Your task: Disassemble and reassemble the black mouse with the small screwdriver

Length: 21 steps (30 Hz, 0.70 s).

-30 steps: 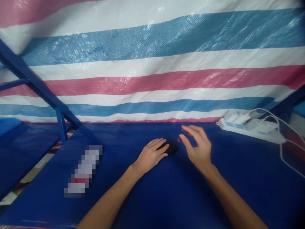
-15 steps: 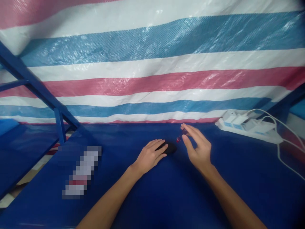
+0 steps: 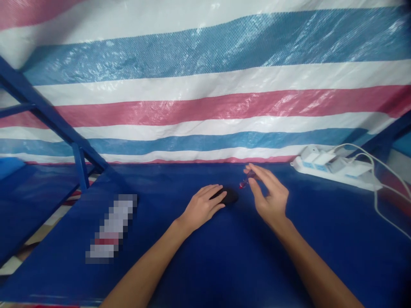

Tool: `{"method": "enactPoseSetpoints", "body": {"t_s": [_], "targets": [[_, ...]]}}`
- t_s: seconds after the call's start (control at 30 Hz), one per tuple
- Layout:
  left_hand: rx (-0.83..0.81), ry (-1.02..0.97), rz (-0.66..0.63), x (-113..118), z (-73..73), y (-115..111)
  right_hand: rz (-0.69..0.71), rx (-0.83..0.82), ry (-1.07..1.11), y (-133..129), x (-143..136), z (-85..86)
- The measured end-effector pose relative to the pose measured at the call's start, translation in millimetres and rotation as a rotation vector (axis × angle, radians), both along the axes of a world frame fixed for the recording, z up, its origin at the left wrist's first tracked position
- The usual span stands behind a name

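Observation:
On the blue tabletop [image 3: 199, 265], my left hand [image 3: 205, 205] rests with its fingers over the left part of a black rounded object [image 3: 230, 196], which looks like a computer mouse. To the right of it, my right hand [image 3: 269, 192] holds a small see-through item with a red tip [image 3: 242, 184] between thumb and fingers. The red end points down and left, close to the black object but apart from it. Its upper part is partly hidden by my fingers.
A white power strip [image 3: 337, 171] with plugs and cables lies at the back right. At the left is a blurred-out pale, long item [image 3: 112, 226]. Blue metal bars [image 3: 51, 124] stand at the left, and a striped sheet [image 3: 205, 107] hangs behind.
My right hand has shifted slightly to the right, and the red-tipped item shows more clearly between its fingers. My left hand stays on the black object. The view has tilted a little.

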<state>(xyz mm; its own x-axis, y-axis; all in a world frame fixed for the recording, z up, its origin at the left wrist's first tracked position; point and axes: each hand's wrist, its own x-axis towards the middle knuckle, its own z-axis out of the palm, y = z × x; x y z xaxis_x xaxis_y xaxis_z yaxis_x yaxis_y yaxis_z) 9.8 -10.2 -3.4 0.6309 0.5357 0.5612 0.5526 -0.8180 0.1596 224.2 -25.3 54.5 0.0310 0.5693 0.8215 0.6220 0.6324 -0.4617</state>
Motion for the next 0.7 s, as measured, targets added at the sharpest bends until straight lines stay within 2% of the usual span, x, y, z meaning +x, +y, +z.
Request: {"method": "enactPoseSetpoints", "body": {"t_s": [0.17, 0.33, 0.5, 0.63, 0.7], "targets": [[-0.006, -0.002, 0.002, 0.0, 1.1, 0.1, -0.058, -0.014, 0.018, 0.3, -0.1, -1.0], [0.004, 0.002, 0.0, 0.1, 1.3, 0.3, 0.001, -0.06, -0.008, 0.0, 0.2, -0.2], [0.034, 0.0, 0.019, -0.6, 0.5, 2.9, -0.059, -0.041, 0.008, 0.6, -1.4, -0.1], [0.027, -0.013, 0.004, -1.2, 0.8, 3.0, -0.016, -0.082, -0.016, 0.5, -2.1, -1.1], [0.023, -0.01, 0.001, -1.0, 1.2, 1.8, -0.046, -0.056, -0.001, 0.4, -1.8, -2.0]]}}
